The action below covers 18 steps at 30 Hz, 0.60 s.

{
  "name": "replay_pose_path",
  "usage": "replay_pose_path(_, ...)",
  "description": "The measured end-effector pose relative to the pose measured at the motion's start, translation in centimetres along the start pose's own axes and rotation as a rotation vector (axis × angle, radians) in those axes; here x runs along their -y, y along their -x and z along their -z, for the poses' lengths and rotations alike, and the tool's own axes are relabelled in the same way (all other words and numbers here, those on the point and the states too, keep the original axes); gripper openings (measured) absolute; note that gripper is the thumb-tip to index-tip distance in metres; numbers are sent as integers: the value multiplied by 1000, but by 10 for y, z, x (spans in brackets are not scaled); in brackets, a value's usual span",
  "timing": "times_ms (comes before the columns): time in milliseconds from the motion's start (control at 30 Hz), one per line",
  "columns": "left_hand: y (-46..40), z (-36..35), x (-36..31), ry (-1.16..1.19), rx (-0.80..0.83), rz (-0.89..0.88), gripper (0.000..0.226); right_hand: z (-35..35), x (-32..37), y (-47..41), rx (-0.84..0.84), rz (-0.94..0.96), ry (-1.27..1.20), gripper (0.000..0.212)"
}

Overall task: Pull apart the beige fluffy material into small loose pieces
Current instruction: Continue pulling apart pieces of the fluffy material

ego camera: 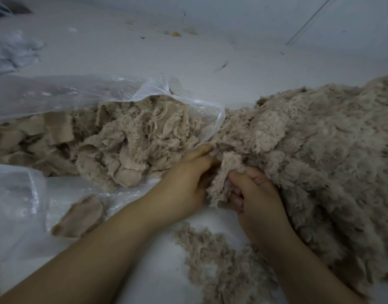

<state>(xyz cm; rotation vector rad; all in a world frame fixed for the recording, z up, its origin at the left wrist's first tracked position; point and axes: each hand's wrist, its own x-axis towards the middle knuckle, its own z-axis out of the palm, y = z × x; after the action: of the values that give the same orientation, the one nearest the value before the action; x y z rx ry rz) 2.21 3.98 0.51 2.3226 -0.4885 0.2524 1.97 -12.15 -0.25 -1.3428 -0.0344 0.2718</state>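
Both hands meet near the middle of the view, closed on one tuft of beige fluffy material (223,183) that stands up between them. The left hand (184,183) comes in from the lower left with its fingers curled into the tuft's left side, and the right hand (256,198) grips the tuft's right side with fingers bent tight, knuckles up. The two hands are close together, almost touching, with the tuft pinched between them.

The tuft joins a large heap of loosened fluff (320,139) that fills the right side of the view and runs down along the right forearm. A thinner scatter of small loose pieces (212,260) lies on the white counter (158,270) between the two forearms.

To the left, a clear plastic bag (79,91) lies open on its side, its mouth towards the hands. Inside it sits a mass of denser scraps (127,139) of the same beige colour, some showing a flat woven backing. One separate flat scrap (79,216) rests on the plastic just beside the left forearm. A crumpled white bundle (13,49) lies far off at the upper left, too blurred to tell what it is
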Motion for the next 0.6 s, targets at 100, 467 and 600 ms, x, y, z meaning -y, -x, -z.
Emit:
replay_pose_path(100, 1, 3, -3, 24, 8, 9, 43, 0, 0, 0, 21, 17, -14, 21)
replay_pose_path(467, 5, -3, -25, 424, -203, 201, 38, 6, -6, -3, 104, 69, 52, 21)
replay_pose_path(600, 1, 0, -20, 723, -272, 353, 18, 5, -4, -3, 98, 56, 92, 30)
